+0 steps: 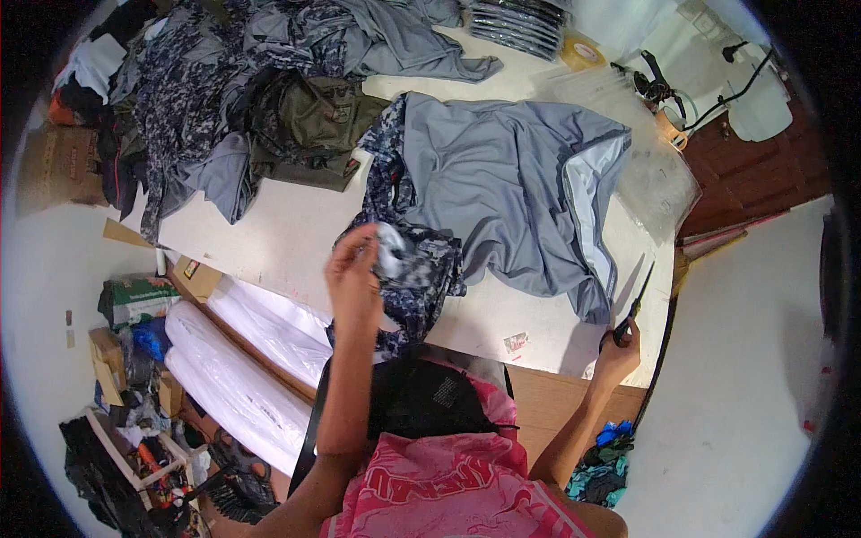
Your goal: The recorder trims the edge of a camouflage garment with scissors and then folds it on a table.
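Note:
A grey shirt [502, 179] with dark camouflage sleeves and collar part lies spread across the white table, its white inside showing at the right opening. At its near left part, my left hand [355, 273] is raised with fingers bent in a pinch at a camouflage piece of the shirt, where a pale underside turns up; motion blurs this spot. My right hand [619, 356] is wrapped round the handles of black scissors [638, 307] at the table's near right edge. The blades point up and away, apart from the shirt.
Camouflage and grey garments [197, 99] are heaped at the far left, beside an olive garment [327, 117]. Clear plastic bags [646, 170], a tape roll [583, 54] and a stack of packed garments [513, 27] lie far right. White wrapped rolls [233, 386] stand below left.

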### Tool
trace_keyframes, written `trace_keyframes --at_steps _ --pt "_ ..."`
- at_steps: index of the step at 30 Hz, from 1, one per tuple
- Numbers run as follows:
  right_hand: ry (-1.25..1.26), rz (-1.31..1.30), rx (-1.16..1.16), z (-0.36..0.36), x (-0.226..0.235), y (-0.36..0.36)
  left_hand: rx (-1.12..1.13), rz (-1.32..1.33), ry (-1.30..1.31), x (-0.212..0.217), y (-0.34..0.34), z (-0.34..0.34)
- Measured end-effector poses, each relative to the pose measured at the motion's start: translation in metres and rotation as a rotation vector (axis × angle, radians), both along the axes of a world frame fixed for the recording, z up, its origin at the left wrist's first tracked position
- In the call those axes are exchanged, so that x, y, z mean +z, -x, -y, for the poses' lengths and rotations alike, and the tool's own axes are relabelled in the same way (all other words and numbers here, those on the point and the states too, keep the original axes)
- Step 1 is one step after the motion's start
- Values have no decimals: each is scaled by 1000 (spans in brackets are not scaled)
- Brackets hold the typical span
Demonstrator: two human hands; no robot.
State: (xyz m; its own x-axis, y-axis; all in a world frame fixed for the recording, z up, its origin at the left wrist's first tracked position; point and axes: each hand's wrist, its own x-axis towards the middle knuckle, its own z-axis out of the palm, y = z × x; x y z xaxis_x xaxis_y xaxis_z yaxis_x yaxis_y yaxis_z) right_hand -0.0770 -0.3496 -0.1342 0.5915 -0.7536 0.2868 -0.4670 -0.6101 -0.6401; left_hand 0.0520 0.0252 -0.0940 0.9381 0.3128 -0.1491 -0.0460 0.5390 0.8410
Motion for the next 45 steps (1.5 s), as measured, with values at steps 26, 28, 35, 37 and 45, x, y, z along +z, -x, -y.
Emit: trace_keyframes --at_steps 26,28,35,37,45 --pt "230 -487 245 -30 5 -80 -767 474 -1549 -30 6 12" --pt "159 -389 338 -12 4 -77 -633 451 -1641 -37 13 -2" --pt "-400 86 328 42 20 -74 -307 178 -1442 -38 -30 -74" --pt "-446 158 315 41 33 -82 -165 211 -1505 -31 -39 -85" --pt "-1017 329 586 30 61 -76 -21 42 -1487 -33 -40 -130"
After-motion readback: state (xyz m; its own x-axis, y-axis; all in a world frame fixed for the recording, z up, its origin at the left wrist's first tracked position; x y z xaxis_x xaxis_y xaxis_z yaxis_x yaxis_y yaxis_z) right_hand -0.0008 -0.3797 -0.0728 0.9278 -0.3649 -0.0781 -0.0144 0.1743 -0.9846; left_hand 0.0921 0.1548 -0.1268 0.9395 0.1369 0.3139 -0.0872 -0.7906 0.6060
